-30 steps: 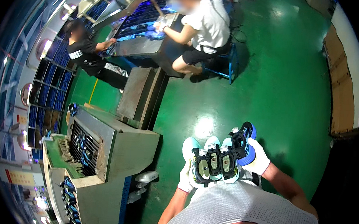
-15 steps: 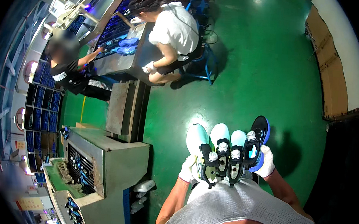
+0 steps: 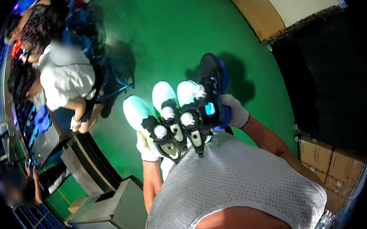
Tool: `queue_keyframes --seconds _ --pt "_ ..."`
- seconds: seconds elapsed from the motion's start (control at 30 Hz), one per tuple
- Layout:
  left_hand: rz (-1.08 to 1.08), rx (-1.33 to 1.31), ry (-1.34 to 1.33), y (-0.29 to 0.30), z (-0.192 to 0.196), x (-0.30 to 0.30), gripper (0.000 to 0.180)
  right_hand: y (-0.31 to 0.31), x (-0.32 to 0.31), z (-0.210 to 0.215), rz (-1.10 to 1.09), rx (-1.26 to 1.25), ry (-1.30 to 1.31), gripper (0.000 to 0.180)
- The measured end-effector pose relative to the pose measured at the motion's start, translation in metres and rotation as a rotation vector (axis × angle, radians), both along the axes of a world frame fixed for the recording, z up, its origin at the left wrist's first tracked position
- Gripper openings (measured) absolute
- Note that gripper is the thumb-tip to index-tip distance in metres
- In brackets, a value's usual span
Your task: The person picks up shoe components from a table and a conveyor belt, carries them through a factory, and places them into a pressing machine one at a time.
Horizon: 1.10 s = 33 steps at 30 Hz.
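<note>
left of shoes (image 3: 186, 93), person (image 3: 70, 79), blue stool (image 3: 118, 73)

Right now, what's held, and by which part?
The white-gloved left hand grips the outer side of the leftmost mint-green shoe; the right hand, the blue sole of the black shoe. Two mint shoes sit between.

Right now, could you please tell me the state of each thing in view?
Left hand: gloved, closed on the leftmost mint shoe
Right hand: gloved, closed on the black shoe
Mint shoes: held side by side, toes outward
Black shoe: held beside them
Cardboard boxes: stacked
</note>
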<state>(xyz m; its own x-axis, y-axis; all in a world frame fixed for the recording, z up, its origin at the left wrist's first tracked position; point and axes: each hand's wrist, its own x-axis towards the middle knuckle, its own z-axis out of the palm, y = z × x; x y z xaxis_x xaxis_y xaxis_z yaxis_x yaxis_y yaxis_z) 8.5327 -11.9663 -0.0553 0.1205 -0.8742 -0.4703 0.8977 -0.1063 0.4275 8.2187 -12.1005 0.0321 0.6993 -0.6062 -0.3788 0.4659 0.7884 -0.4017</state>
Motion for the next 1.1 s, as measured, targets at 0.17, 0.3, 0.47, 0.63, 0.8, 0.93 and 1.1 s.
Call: queue_keyframes --seconds 0.17,0.3,0.47,0.63,0.8,0.93,1.1 --pt "-0.125 -0.014 0.078 -0.074 0.018 -0.007 0.060 -0.059 0.019 0.026 -0.141 0.135 0.113 0.051" --pt "-0.135 -0.028 0.186 -0.112 0.042 -0.041 0.059 -0.116 0.012 0.007 -0.069 0.185 0.037 0.047" --pt "0.019 0.015 0.198 -0.119 0.028 -0.066 0.057 -0.159 0.007 0.018 0.030 0.277 0.002 0.040" --pt "0.125 0.052 0.274 -0.116 0.047 -0.093 0.057 -0.181 0.017 0.023 0.175 0.293 0.031 0.042" --pt "0.312 0.141 0.058 -0.090 0.015 -0.104 0.049 -0.199 0.047 0.046 0.361 0.147 0.054 0.044" --pt "0.533 0.129 0.336 -0.069 0.022 -0.125 0.047 -0.193 0.067 0.041 0.475 0.140 0.201 0.042" --pt "0.858 0.018 0.180 -0.063 0.028 -0.152 0.049 -0.244 0.113 -0.022 0.867 0.184 0.015 0.040"
